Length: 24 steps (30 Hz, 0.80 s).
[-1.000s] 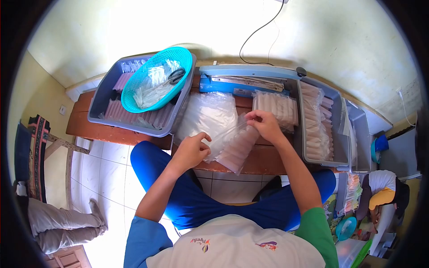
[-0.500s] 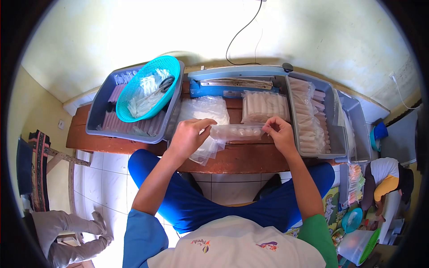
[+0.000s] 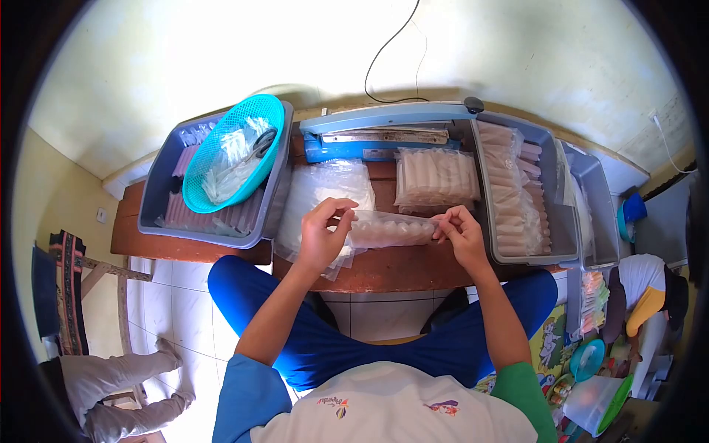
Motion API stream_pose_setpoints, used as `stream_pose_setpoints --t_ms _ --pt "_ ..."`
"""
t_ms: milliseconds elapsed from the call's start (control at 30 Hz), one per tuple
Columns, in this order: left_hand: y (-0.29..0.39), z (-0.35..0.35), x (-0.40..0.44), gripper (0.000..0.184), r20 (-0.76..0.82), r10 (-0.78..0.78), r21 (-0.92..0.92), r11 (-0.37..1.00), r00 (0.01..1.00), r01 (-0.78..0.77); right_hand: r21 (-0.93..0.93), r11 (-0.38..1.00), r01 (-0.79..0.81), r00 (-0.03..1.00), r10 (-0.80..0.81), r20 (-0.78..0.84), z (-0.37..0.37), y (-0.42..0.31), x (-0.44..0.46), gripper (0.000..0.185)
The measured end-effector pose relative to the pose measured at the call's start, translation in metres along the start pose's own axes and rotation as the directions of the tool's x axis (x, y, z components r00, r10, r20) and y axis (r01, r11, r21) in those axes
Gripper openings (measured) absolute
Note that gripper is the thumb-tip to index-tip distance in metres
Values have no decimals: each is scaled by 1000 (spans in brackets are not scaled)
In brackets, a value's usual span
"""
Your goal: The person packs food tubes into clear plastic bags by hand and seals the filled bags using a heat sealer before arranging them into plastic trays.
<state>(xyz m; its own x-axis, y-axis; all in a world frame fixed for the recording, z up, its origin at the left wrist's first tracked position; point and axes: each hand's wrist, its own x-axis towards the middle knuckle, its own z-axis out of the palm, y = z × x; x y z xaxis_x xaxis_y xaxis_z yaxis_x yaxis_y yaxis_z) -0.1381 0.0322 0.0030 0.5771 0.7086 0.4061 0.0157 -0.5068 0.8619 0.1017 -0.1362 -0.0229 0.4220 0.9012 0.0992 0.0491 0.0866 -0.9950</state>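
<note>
Head view: filled bag (image 3: 391,234), apparently being straightened.
The left hand (image 3: 323,240) pinches its nine-o'clock end, the right hand (image 3: 464,235) its three-o'clock end, blue sealer (image 3: 384,137) at twelve; the next move likely calls for even tension.

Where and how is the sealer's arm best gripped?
Probably by the black knob at its right end, with the right hand coming from above: the rounded knob caps the long, narrow sealer arm and nothing covers its top. That hand would first need to release the bag.
</note>
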Motion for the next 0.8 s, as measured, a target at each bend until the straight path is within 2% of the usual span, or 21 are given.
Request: stream_pose_setpoints --t_ms 67,300,367,400,467,500,567,600,667,800 --pt "-5 -1 -1 27 -3 -42 -116 992 999 42 1 1000 -7 1000 7 -1 1 -3 -1 10" --pt "-15 -7 -3 51 149 -73 -130 987 986 92 34 999 -11 1000 10 4 1 -1 -3 8" --pt "-21 -7 -6 46 250 -158 -93 978 955 186 35 999 -19 1000 19 -1 2 -2 -4 8" --pt "-26 -7 -7 46 248 -161 -92 978 955 188 34 999 -23 1000 24 -8 2 -2 -4 8" --pt "-35 -6 -7 30 293 -128 -46 988 948 148 30 1000 -8 1000 9 -10 3 -1 -5 8" --pt "-38 -3 -8 30 293 -126 -48 988 948 147 26 1000 7 1000 -6 -14 3 1 -6 7" --pt "-41 1 -13 18 214 -216 -160 954 953 252 17 1000 10 1000 -10 -20 2 3 -9 7" --pt "-40 0 -14 18 214 -215 -160 955 953 251 9 1000 13 1000 -13 -26 1 4 -10 6" --pt "-36 -3 -15 12 247 -320 -211 904 915 373 6 1000 25 999 -25 -36 0 7 -11 5" --pt "-44 -2 -22 10 206 -341 -293 873 917 391 27 999 36 995 -34 -90 6 -5 -12 6"
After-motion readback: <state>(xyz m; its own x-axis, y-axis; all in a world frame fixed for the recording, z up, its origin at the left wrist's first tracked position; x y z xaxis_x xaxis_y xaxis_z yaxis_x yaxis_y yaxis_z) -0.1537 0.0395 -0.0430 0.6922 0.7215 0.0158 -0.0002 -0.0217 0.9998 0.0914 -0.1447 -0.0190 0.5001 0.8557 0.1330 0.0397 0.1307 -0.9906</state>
